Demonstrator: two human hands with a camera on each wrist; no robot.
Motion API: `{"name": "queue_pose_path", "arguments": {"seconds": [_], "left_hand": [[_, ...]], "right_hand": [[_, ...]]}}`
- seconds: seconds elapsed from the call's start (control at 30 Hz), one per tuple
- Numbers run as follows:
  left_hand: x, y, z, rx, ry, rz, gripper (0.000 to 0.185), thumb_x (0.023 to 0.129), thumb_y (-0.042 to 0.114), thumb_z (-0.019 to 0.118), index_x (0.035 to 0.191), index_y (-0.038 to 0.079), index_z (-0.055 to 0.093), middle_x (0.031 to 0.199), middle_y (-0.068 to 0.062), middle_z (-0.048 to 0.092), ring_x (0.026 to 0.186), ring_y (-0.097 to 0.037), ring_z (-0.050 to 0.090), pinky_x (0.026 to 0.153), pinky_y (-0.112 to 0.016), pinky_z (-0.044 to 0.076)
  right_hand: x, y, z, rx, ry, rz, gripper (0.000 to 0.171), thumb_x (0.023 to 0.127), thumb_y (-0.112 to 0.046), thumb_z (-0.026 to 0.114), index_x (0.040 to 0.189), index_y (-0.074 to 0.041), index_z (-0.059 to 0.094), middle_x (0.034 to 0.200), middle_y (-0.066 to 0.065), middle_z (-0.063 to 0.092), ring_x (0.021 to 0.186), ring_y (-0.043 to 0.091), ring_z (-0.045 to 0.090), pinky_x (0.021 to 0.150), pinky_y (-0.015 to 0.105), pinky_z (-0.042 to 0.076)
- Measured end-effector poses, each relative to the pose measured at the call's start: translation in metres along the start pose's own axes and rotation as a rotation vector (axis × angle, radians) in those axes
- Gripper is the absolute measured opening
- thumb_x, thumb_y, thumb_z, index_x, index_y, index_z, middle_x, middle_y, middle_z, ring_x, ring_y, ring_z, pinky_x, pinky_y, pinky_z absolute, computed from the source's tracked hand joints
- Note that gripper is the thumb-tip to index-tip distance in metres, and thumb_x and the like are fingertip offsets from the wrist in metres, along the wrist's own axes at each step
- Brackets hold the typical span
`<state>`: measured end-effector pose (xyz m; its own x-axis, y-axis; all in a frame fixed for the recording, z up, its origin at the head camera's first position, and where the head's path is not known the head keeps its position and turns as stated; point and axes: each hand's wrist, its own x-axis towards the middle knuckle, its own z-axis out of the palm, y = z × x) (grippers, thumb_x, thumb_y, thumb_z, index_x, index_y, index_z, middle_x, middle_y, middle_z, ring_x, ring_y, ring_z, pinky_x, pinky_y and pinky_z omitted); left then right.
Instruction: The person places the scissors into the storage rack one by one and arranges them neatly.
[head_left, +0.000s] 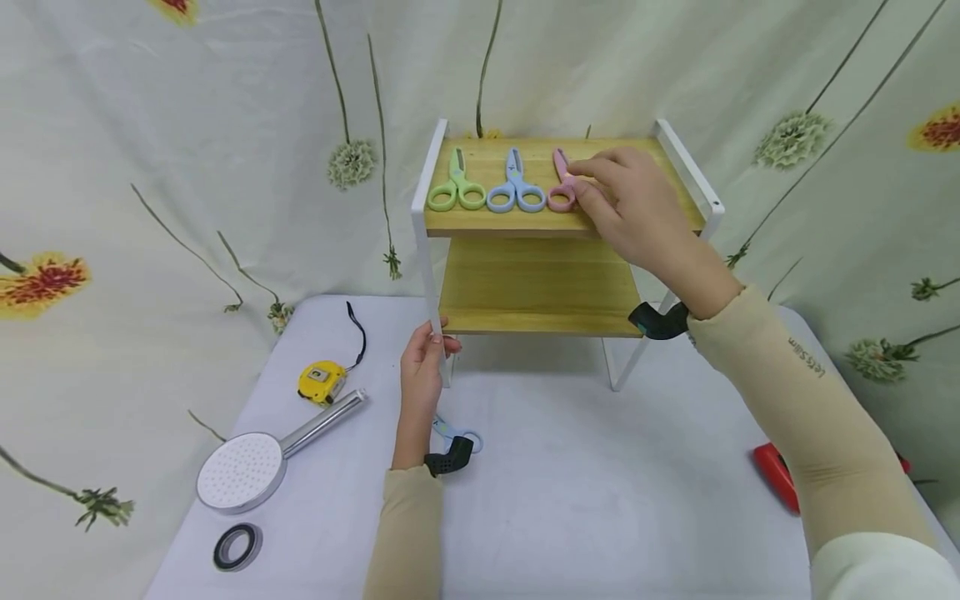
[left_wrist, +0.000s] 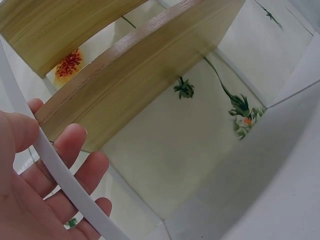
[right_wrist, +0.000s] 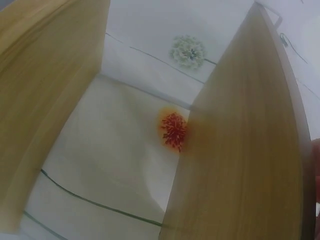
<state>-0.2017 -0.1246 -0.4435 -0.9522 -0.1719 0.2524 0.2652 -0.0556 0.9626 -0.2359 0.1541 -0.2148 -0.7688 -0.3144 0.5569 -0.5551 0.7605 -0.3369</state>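
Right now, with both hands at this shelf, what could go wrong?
The right hand might nudge the pink scissors off the top board, as they lie near its front edge. The left hand grips the white frame; a tug could shift the nearby green scissors. In the head view the left wrist partly hides the blue scissors on the table, so lowering it might knock them.

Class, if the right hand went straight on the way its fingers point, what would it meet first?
Probably the pink scissors, perhaps touching the right hand; the neighbouring blue scissors lie beyond. Exact depth is unclear.
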Motion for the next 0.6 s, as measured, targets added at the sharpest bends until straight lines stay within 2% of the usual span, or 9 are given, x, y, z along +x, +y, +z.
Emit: {"name": "queue_pose_path", "arguments": {"seconds": [0.1, 0.2, 0.4, 0.47, 0.53, 0.6], "left_hand": [[0.0, 0.0, 0.0, 0.011, -0.002, -0.004, 0.032, 0.108, 0.008, 0.042, 0.133, -0.004, 0.057, 0.081, 0.011, 0.065, 0.086, -0.004, 0.064, 0.091, -0.022, 0.048], [-0.001, 0.0, 0.0, 0.012, -0.001, -0.013, 0.032, 0.108, 0.008, 0.042, 0.134, -0.003, 0.058, 0.081, 0.011, 0.065, 0.086, -0.004, 0.065, 0.091, -0.022, 0.048], [-0.003, 0.0, -0.001, 0.022, -0.007, -0.029, 0.033, 0.108, 0.008, 0.041, 0.135, -0.001, 0.057, 0.082, 0.01, 0.065, 0.087, -0.006, 0.065, 0.093, -0.022, 0.049], [-0.003, 0.0, -0.001, 0.019, -0.01, -0.026, 0.033, 0.108, 0.009, 0.041, 0.136, -0.001, 0.057, 0.082, 0.01, 0.065, 0.087, -0.006, 0.065, 0.094, -0.023, 0.049], [-0.003, 0.0, -0.001, 0.017, -0.012, -0.018, 0.033, 0.109, 0.01, 0.041, 0.136, -0.001, 0.057, 0.083, 0.011, 0.065, 0.088, -0.006, 0.065, 0.094, -0.023, 0.049], [-0.002, 0.0, -0.001, 0.017, -0.012, -0.012, 0.033, 0.109, 0.011, 0.041, 0.136, 0.0, 0.057, 0.083, 0.012, 0.065, 0.088, -0.006, 0.065, 0.094, -0.023, 0.049]], "right_hand": [[-0.005, 0.006, 0.003, 0.072, 0.143, -0.111, 0.028, 0.102, -0.017, 0.058, 0.12, 0.0, 0.072, 0.118, 0.02, 0.068, 0.119, 0.037, 0.057, 0.103, 0.049, 0.042], [-0.012, 0.01, 0.003, 0.128, 0.238, -0.22, 0.023, 0.098, -0.011, 0.064, 0.112, 0.005, 0.072, 0.113, 0.023, 0.068, 0.113, 0.038, 0.059, 0.099, 0.046, 0.044], [-0.045, 0.005, 0.005, 0.198, 0.396, -0.316, 0.019, 0.089, -0.005, 0.068, 0.104, 0.005, 0.075, 0.108, 0.026, 0.069, 0.107, 0.039, 0.062, 0.095, 0.029, 0.045], [-0.059, 0.002, 0.01, 0.259, 0.459, -0.336, 0.019, 0.087, -0.007, 0.067, 0.1, 0.005, 0.076, 0.105, 0.025, 0.069, 0.103, 0.039, 0.063, 0.096, 0.024, 0.044], [-0.073, -0.002, 0.015, 0.319, 0.501, -0.355, 0.022, 0.09, -0.015, 0.068, 0.096, 0.005, 0.075, 0.101, 0.025, 0.07, 0.099, 0.038, 0.063, 0.097, 0.021, 0.044], [-0.086, -0.004, 0.023, 0.36, 0.509, -0.37, 0.031, 0.094, -0.025, 0.068, 0.094, 0.005, 0.075, 0.099, 0.025, 0.07, 0.097, 0.036, 0.063, 0.098, 0.02, 0.045]]}}
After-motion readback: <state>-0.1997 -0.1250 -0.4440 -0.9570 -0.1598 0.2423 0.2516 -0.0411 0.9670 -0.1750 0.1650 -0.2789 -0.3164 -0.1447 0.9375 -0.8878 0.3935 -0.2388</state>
